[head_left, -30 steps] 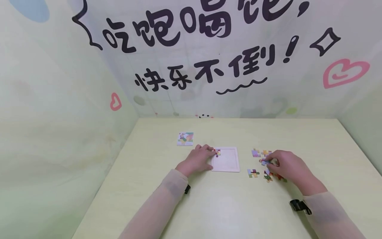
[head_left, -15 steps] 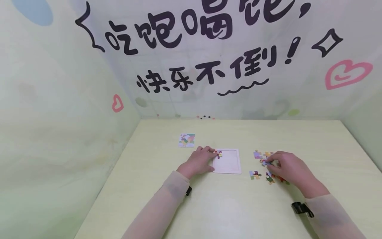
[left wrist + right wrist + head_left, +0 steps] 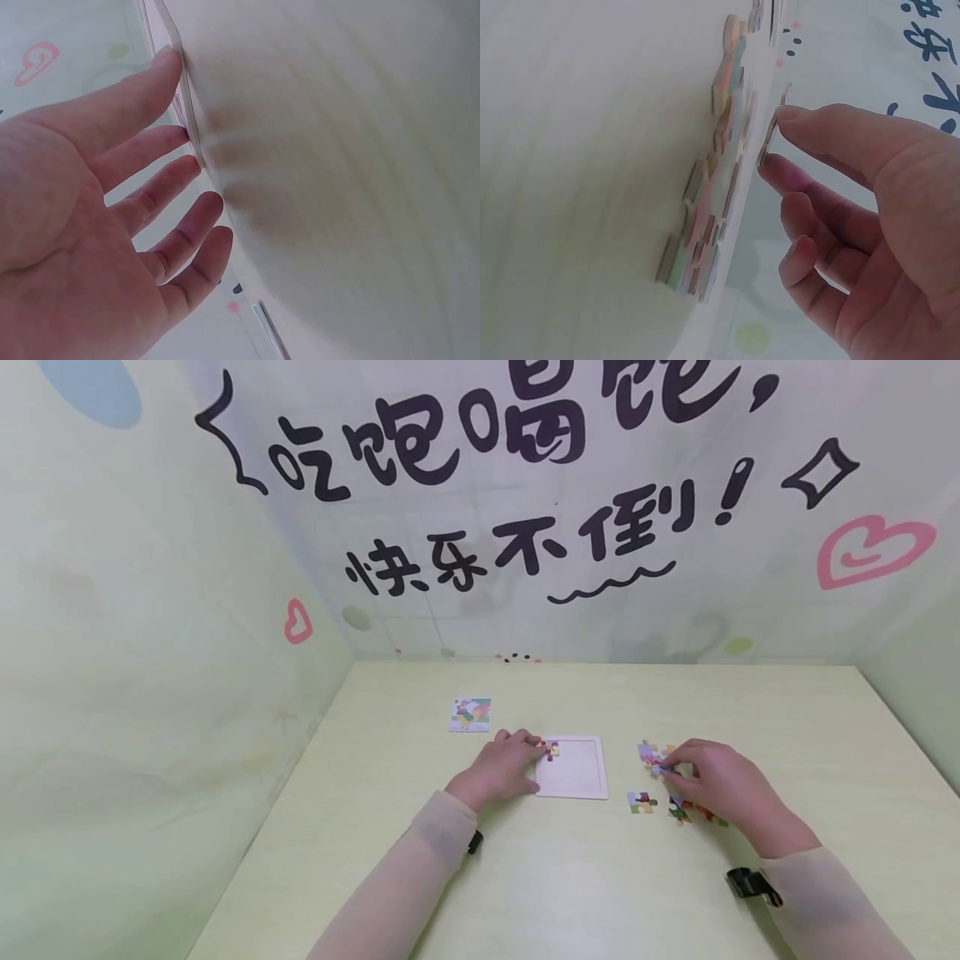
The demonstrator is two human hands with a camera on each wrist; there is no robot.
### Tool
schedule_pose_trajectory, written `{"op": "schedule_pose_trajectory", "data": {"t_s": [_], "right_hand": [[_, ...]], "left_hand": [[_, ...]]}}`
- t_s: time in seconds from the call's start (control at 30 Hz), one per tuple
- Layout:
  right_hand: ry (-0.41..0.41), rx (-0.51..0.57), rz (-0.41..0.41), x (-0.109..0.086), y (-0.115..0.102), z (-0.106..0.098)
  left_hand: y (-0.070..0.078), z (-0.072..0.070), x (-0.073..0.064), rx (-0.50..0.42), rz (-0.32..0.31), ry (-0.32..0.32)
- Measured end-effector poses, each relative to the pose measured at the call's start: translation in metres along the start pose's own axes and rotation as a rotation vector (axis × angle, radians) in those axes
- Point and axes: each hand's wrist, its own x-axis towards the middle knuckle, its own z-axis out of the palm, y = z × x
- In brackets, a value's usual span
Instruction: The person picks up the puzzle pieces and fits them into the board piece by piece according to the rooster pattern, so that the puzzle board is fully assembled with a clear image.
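My left hand (image 3: 501, 768) rests at the left edge of a white puzzle tray (image 3: 577, 781), its thumb near the lower corner and its fingertips near the upper one. In the left wrist view, the thumb and nearest fingers of the left hand (image 3: 112, 195) touch the tray's edge (image 3: 187, 105), and the fingers are loosely extended. A puzzle piece (image 3: 552, 750) lies in the tray's upper left corner. Over the loose pieces on the right, my right hand (image 3: 723, 785) pinches one jigsaw piece (image 3: 771, 131) between thumb and index finger, lifted off the table.
Several loose puzzle pieces (image 3: 705, 217) lie around the right hand, including one (image 3: 642, 802) nearer the tray. A square picture card (image 3: 470, 714) showing a colourful animal lies behind the left hand. A printed cloth wall (image 3: 420, 618) borders the pale table (image 3: 540, 885) at the back.
My right hand has shifted slightly left with the pinched piece, which now shows over the upper loose pieces. The left hand stays at the tray; the head view has tilted slightly.
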Motion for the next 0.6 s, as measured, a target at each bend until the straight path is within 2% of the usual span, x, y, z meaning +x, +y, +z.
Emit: {"op": "schedule_pose_trajectory", "data": {"t_s": [0.6], "right_hand": [[0.026,-0.027,-0.049,0.012,-0.012,0.002]], "left_hand": [[-0.002,0.003,0.002,0.037,0.01,0.002]]}}
